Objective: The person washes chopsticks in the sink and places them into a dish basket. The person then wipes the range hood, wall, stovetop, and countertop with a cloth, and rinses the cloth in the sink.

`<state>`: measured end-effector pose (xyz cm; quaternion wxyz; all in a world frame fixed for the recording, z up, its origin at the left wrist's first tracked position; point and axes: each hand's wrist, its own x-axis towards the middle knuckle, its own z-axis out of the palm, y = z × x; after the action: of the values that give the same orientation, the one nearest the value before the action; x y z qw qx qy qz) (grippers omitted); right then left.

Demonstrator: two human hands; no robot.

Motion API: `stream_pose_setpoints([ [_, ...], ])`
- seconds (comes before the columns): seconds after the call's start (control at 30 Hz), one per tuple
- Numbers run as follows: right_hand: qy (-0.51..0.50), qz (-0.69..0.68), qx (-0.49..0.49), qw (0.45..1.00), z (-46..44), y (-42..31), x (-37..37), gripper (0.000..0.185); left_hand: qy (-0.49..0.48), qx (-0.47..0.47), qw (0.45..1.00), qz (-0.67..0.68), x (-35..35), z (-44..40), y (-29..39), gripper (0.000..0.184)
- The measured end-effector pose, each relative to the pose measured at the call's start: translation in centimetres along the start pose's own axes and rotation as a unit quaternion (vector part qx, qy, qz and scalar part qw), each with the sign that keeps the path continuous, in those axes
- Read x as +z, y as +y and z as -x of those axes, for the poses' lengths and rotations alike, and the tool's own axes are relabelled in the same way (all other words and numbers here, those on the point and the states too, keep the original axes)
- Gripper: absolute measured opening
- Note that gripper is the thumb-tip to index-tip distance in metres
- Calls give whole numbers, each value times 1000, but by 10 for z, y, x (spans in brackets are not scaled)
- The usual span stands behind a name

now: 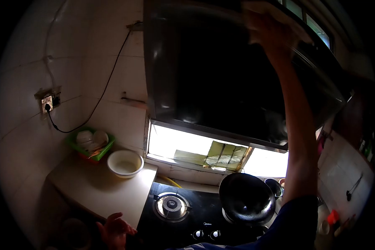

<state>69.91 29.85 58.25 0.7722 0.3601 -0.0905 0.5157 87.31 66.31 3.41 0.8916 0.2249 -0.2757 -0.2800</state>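
My right arm reaches up to the dark range hood [225,79]. At the hood's upper front, my right hand [273,33] presses a pale cloth [298,31] against the surface; hand and cloth are dim and slightly blurred. Low in the view, my left hand [114,230] hovers near the front edge of the counter, its fingers apart and nothing in it. Below the hood lies a black gas stove [164,227] with a bare burner [171,204] on the left. A black wok [246,200] sits on the right side of the stove.
A white basin [125,163] stands on the pale counter [96,189], beside a green basket [99,156] of bowls. A black cord [108,85] runs from the wall socket [48,103] up toward the hood. Behind the stove is a bright window [164,143]. Small pots [274,187] stand past the wok.
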Motion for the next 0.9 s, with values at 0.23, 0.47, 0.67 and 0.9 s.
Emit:
stream_pose_setpoints([
  [0.23,-106,-103,405,902,97,-43,29,30,82,58,995,-6,-30,46,51,81],
  [0.47,-509,-71,289,808,-87,-86,-78,29,244,46,965,84,-37,36,45,73],
  [0.67,-537,158,277,781,-165,-275,12,34,198,54,978,37,-48,36,37,71],
  [0.9,34,-394,508,765,-141,-320,-6,51,262,62,962,35,-73,79,23,75],
])
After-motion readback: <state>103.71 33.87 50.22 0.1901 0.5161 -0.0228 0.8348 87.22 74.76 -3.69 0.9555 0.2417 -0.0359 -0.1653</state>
